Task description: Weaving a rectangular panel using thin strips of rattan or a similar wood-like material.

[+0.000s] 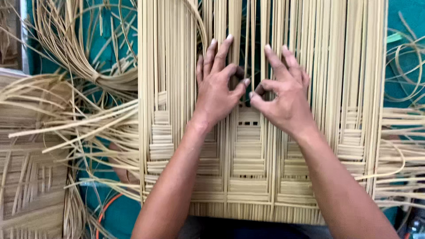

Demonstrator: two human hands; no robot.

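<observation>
Left hand (217, 88): lies palm down on the woven mat, near its middle; the long fingers (220, 53) are stretched out flat along the upright strips, while thumb and forefinger curl together in a pinch on a thin strip at the edge of the weave.
Right hand (285, 95): lies just right of the left hand, thumbs almost touching; two fingers point far along the strips, and thumb and bent forefinger pinch at the same narrow spot.
Woven mat (248, 177): a pale straw-coloured panel of flat strips, filling the middle of the view; the near part is closely woven in stepped blocks, the far part is still loose upright strips with dark gaps between them.
Pinched strip (249, 90): runs crosswise between the two thumbs, right at the far limit of the finished weave.
Loose strip bundle (88, 66): a curved sheaf of long strips, far left, well apart from the hands.
Scattered strips (66, 128): lie fanned out to the left of the mat.
Right-side strips (400, 132): stick out sideways from the mat's right edge.
Teal ground cloth (407, 26): shows beneath everything.
Orange cord (106, 208): curves at the near left.
</observation>
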